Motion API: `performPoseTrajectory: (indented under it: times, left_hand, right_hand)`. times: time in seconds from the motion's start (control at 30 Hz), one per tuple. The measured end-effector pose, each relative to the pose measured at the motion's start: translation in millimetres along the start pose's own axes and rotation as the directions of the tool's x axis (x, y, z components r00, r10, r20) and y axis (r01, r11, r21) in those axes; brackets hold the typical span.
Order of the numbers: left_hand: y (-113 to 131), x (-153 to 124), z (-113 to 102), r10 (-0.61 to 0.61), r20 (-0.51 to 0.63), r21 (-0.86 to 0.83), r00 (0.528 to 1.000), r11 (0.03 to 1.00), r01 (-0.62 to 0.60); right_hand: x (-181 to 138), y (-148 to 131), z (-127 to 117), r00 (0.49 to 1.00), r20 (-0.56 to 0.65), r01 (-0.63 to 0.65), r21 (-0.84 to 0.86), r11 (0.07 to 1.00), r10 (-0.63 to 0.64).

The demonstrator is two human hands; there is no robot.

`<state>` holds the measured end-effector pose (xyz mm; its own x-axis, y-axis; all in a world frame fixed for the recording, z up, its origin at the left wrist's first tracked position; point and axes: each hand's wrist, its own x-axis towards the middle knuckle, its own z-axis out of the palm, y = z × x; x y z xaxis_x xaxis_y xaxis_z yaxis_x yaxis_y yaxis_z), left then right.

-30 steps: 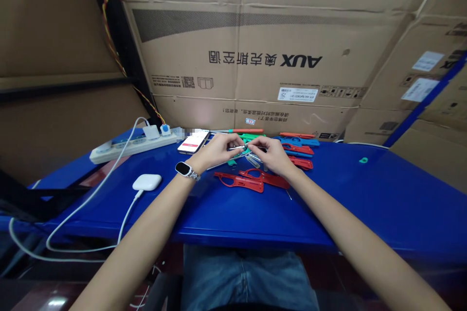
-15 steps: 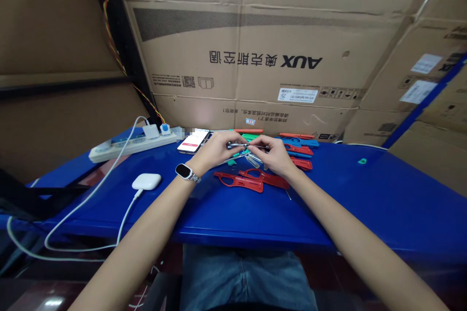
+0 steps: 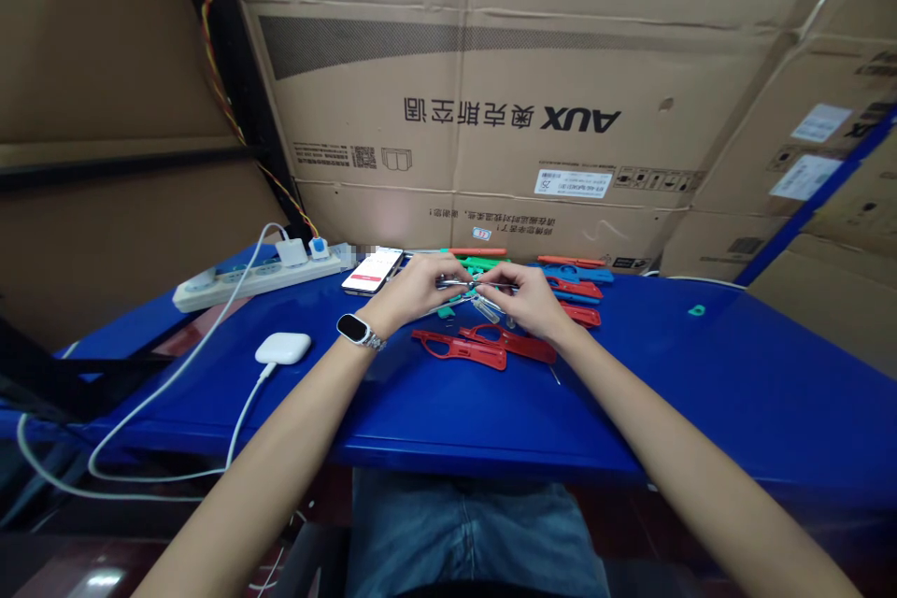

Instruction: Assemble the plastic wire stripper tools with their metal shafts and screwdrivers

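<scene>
My left hand (image 3: 419,285) is closed around a slim metallic piece (image 3: 455,281) whose kind I cannot make out. From the other side my right hand (image 3: 524,297) pinches a thin dark rod-like piece, and the fingertips of both hands nearly meet over the table. Just in front of them lie two red plastic handle-shaped parts (image 3: 462,350) with finger loops. Small clear and silvery pieces (image 3: 485,310) and green plastic parts (image 3: 446,311) sit beneath the fingers, partly hidden.
Right of my hands are blue plastic parts (image 3: 578,274) and more red parts (image 3: 580,315). A phone (image 3: 373,271), a power strip (image 3: 266,280) and a white earbud case (image 3: 283,348) with a cable stand left. A cardboard wall (image 3: 491,56) closes off the back of the blue table (image 3: 735,392).
Both hands stay in nearly the same place, fingers still closed on the small pieces. The whole view has shifted very slightly.
</scene>
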<state>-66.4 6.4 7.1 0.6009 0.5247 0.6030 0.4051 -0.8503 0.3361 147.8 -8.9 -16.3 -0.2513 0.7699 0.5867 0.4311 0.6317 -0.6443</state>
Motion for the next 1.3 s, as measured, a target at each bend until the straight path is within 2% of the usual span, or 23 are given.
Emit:
performPoseTrajectory:
  times: [0.3, 0.53, 0.73, 0.97, 1.13, 1.3]
  left_hand:
    - [1.0, 0.3, 7.1, 0.066, -0.024, -0.015, 0.998, 0.998, -0.066]
    - [-2.1, 0.2, 12.4, 0.129, -0.109, -0.005, 0.986, 0.991, -0.131]
    - [-4.9, -1.3, 12.6, 0.265, -0.026, 0.203, 0.964, 0.946, -0.255]
    - [3.6, -1.2, 10.5, 0.217, -0.038, 0.294, 0.976, 0.936, -0.196]
    - [6.7, -0.4, 7.3, 0.181, 0.010, 0.236, 0.983, 0.955, -0.178]
    - [4.4, -1.2, 0.3, 0.157, -0.029, 0.218, 0.987, 0.965, -0.147]
  right_hand:
    - [-1.9, -1.0, 0.6, 0.999, -0.003, 0.039, 0.009, 0.999, -0.039]
    - [-1.7, -0.7, -2.2, 0.999, -0.012, 0.041, 0.042, 0.998, -0.040]
    - [-1.2, -3.1, -3.3, 0.991, -0.001, 0.136, -0.093, 0.986, -0.137]
    - [-2.5, -6.6, -1.5, 0.996, -0.011, 0.089, -0.082, 0.993, -0.090]
    - [-1.6, -2.4, -1.4, 0.999, -0.015, 0.030, -0.057, 0.998, -0.031]
    - [-0.1, 5.6, -5.3, 1.000, -0.013, -0.022, -0.082, 0.996, 0.021]
